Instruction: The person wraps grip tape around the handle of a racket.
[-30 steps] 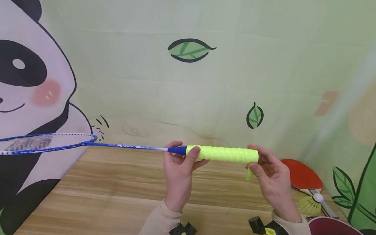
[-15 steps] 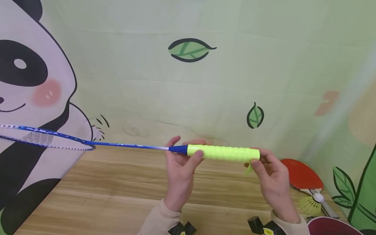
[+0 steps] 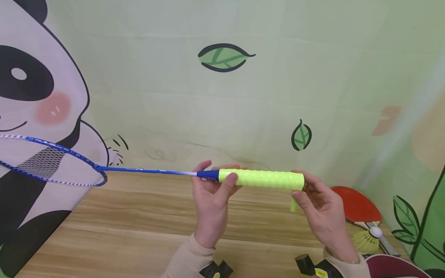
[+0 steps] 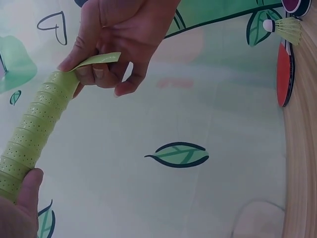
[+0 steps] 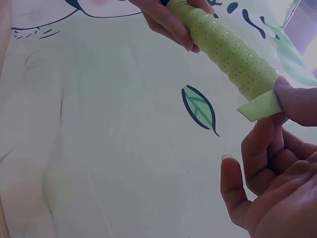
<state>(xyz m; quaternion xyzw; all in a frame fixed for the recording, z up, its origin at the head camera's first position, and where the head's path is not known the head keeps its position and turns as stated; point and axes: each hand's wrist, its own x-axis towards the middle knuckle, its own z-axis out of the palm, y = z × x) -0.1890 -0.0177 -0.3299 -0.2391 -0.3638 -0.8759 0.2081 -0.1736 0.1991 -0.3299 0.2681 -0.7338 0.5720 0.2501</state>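
Observation:
A blue badminton racket (image 3: 149, 170) is held level above the table, its strung head at the far left and partly out of the head view. Perforated yellow-green grip tape (image 3: 264, 178) is wound in overlapping turns along its handle. My left hand (image 3: 212, 208) grips the handle near the blue cone, thumb on the tape. At the butt end, my right hand (image 3: 326, 216) pinches the handle between thumb and fingers. A short loose tail of tape (image 5: 261, 106) sticks out beside the right thumb, also seen as a tape end (image 4: 101, 59) in the left wrist view.
On the wooden table (image 3: 114, 231), a red table tennis bat (image 3: 359, 204) lies at the right. A yellow shuttlecock (image 3: 366, 240) sits by its handle, and a dark red rounded object (image 3: 393, 266) is at the lower right edge. A printed cloth (image 3: 167, 96) hangs behind.
The racket has rotated about its long axis, so its head shows at a different tilt with more of the strings visible. Both hands stay at the same places on the handle.

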